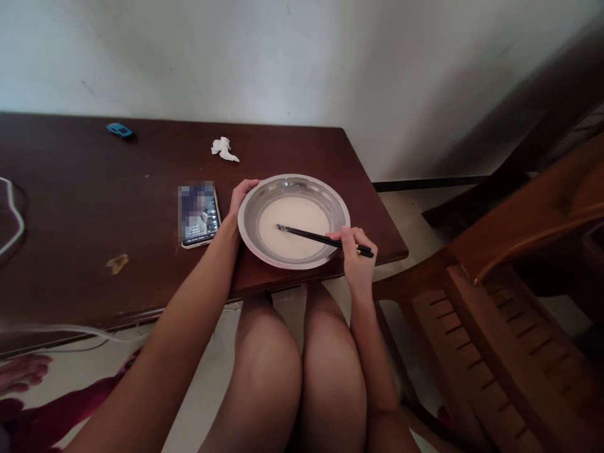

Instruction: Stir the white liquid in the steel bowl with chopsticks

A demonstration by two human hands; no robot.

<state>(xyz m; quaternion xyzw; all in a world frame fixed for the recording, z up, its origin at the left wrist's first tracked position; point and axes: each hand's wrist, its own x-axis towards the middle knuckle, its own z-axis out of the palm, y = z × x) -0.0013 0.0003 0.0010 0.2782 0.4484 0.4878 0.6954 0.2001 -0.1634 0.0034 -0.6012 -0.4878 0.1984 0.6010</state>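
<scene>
A wide steel bowl with pale white liquid in it stands near the front right corner of a dark wooden table. My left hand grips the bowl's left rim, fingers curled over the edge. My right hand is at the bowl's right rim, closed on a pair of black chopsticks. Their tips reach into the white liquid near the bowl's middle.
A phone lies face up just left of the bowl. A crumpled white tissue and a small blue object lie farther back. A wooden chair stands to the right. A wall runs behind the table.
</scene>
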